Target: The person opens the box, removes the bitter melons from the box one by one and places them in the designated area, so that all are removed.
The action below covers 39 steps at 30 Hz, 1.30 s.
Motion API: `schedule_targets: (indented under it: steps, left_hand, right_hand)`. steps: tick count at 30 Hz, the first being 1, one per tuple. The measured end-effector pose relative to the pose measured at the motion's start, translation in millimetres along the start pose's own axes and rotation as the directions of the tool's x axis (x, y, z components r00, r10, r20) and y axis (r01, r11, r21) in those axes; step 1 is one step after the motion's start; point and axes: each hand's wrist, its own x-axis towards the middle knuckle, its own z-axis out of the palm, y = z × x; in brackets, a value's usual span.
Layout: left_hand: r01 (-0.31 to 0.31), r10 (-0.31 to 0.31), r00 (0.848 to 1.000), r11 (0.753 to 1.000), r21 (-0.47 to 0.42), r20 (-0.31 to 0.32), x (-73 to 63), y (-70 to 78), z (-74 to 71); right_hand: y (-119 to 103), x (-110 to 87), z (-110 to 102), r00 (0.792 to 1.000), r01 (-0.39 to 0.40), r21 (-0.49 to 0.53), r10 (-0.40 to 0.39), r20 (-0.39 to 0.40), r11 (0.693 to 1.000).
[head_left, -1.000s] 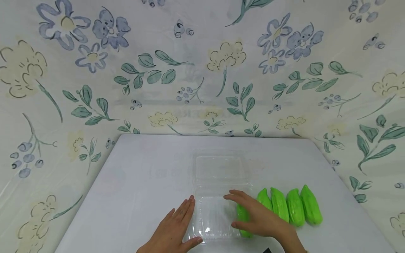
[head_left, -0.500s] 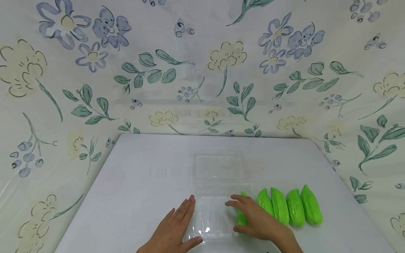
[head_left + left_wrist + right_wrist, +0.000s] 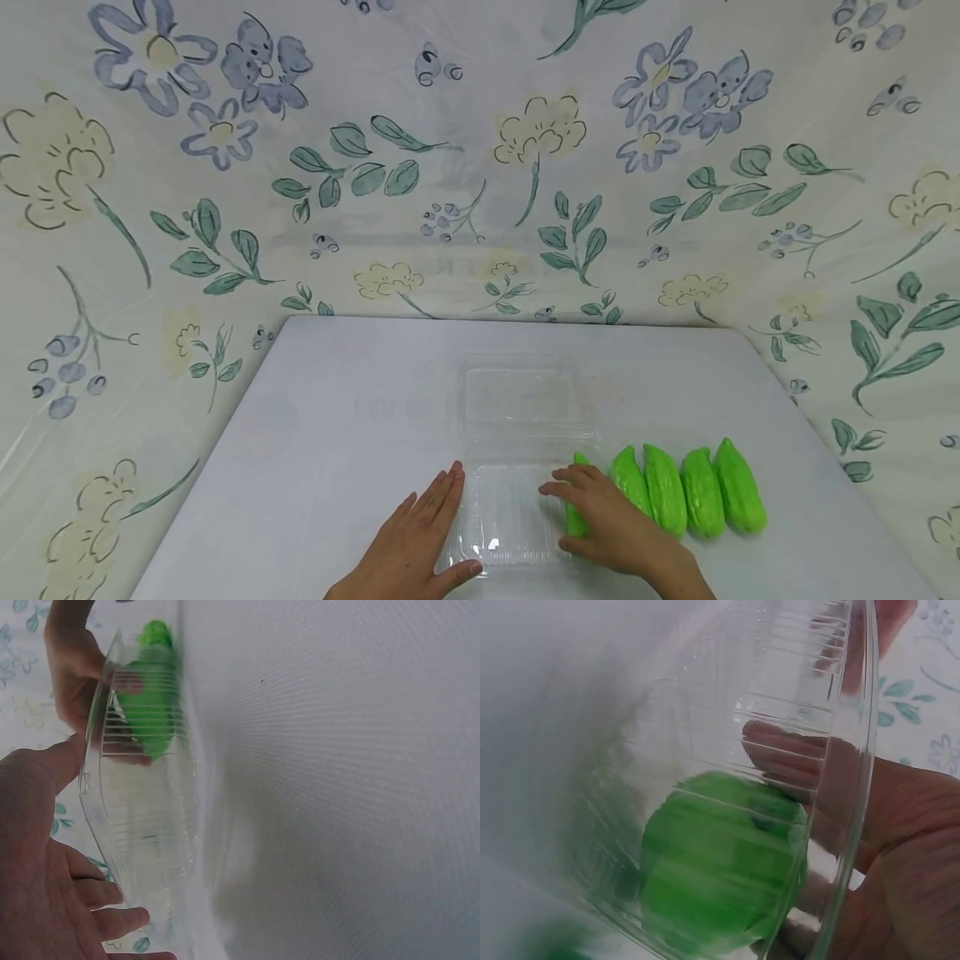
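A clear plastic clamshell box (image 3: 517,437) lies open on the table, lid away from the person. Bright green, ridged and tapered, a bitter melon (image 3: 576,518) lies along the right side of its tray. Over it arches my right hand (image 3: 611,525), with fingers and thumb bent around it; the hand hides much of the melon. Through the clear wall in the left wrist view, fingers overlap the bitter melon (image 3: 150,705). Flat on the table's left part, my left hand (image 3: 412,537) touches the box's left edge with straight fingers, the thumb by its near corner.
Several more green bitter melons (image 3: 701,493) stand in a row just right of the box. The white table (image 3: 337,400) ends at a floral-patterned sheet (image 3: 480,208) behind and at both sides.
My right hand has shifted slightly right and toward the person over the bitter melon, its fingers drawing closer to the thumb. The melon's far tip now shows. My left hand stays put.
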Motion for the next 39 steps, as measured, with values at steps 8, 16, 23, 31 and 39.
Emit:
schedule_targets:
  steps: [8, 16, 23, 31, 39]
  left_hand:
    - [-0.007, 0.007, 1.000, 1.000, 0.001, -0.005, 0.9, -0.9, 0.7]
    - [-0.007, 0.007, 1.000, 1.000, -0.015, 0.007, 2.9, -0.6, 0.1]
    - [-0.024, 0.025, 1.000, 1.000, 0.003, -0.019, 1.3, -1.1, 0.8]
    - [-0.024, 0.024, 1.000, 1.000, 0.010, -0.018, 2.5, -1.3, 0.6]
    - [-0.034, 0.035, 0.999, 0.999, 0.017, -0.033, 3.2, -2.0, 1.9]
  right_hand:
    - [4.9, -3.8, 3.5, 0.996, 0.043, -0.094, -0.051, -0.078, 0.995]
    - [7.8, -3.2, 3.1, 0.995, 0.030, -0.108, -0.040, -0.090, 0.994]
    - [7.0, -3.9, -0.9, 0.995, 0.027, -0.069, -0.034, -0.097, 0.997]
    - [6.9, -5.8, -1.1, 0.987, 0.045, -0.074, -0.056, -0.150, 0.996]
    - [6.4, -8.2, 0.8, 0.990, -0.009, -0.090, -0.004, -0.143, 0.996]
